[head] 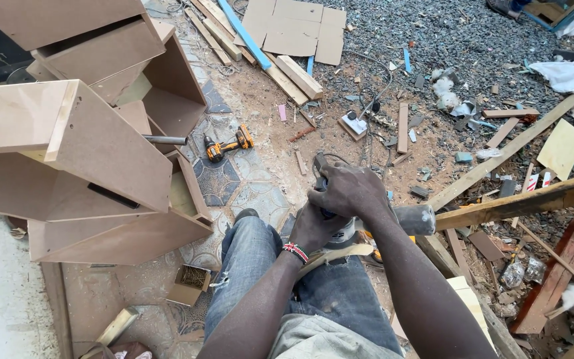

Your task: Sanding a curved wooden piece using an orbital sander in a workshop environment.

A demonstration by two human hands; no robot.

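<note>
Both hands clamped on a power tool [337,229] over a curved wood strip [340,254] across the lap.

Right hand [348,191] wrapped tight on top, left hand [313,227] closed beneath; slipping likely, strip unclamped on jeans [254,256].

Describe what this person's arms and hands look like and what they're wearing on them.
Both forearms are bare, with no sleeves and no gloves. The left hand has a beaded wristband in red, white and dark bands at the wrist. The right hand shows no band, watch or ring.
</note>
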